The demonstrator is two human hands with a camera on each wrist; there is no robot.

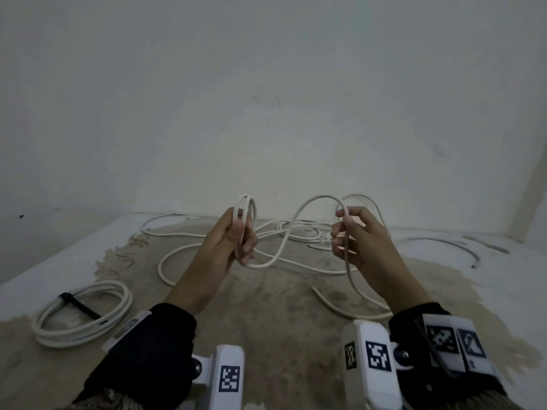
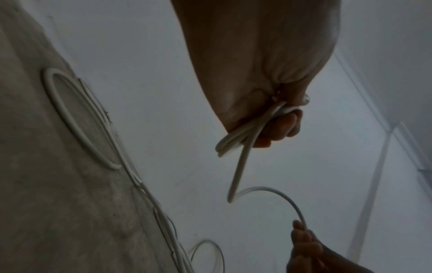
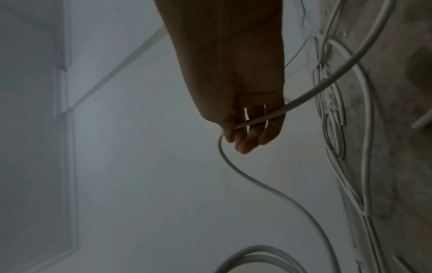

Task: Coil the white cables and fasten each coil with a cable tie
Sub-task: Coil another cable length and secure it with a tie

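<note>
**Left hand grips a small coil, cable running to the right hand**

We see our left hand (image 2: 264, 77) from below, its fingers (image 2: 284, 127) curled round a few gathered loops of white cable (image 2: 233, 142). One strand drops from the loops, bends sharply and arcs over to our right hand (image 2: 308, 247), low in the frame, whose fingertips pinch it. To the left, more white cables (image 2: 77, 125) lie in a long loop and loose runs on the stained floor (image 2: 46, 203). A pale wall (image 2: 151, 55) fills the background.

Stained floor (image 1: 266, 321): loose cables (image 1: 299, 232), tied coil (image 1: 85, 312)
</note>
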